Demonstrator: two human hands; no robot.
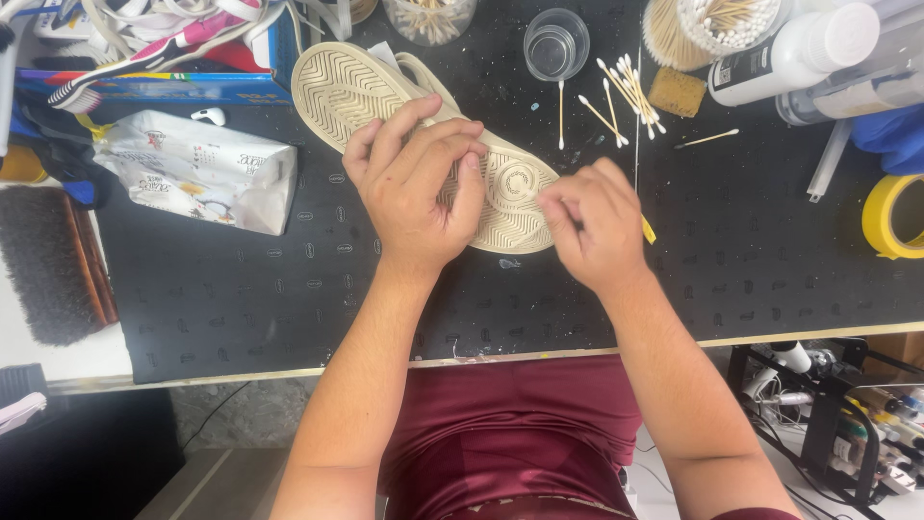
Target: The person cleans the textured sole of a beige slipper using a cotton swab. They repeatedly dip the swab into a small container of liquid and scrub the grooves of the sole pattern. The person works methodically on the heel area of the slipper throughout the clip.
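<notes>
A: What's hidden?

B: The left hand (416, 188) covers the middle of the shoe (423, 144), so the arch is out of sight. The upper faces down and can't be seen. The right hand (592, 223) has its fingers pinched together at the sole's edge; whatever sits between the fingertips is too small to make out. A thin yellow sliver shows just right of that hand, unclear what it is.

A: Left hand state?

B: Fingers curled and pressing down on the sole, holding the shoe.

A: Edges, room?

B: The shoe lies sole-up, diagonal on the black mat of the table (241, 289), one end up-left. Bare mat between the hands and the table's near edge. Crowded at the far side: loose cotton swabs (621, 91) just right of the shoe, a clear cup (556, 43) above it, a wipes pack (197, 169) to the left, a yellow tape roll (895, 217) cut off by the right frame edge.

A: Sole look?

B: Cream rubber, herringbone tread, with a circular tread pattern near the right hand.
</notes>
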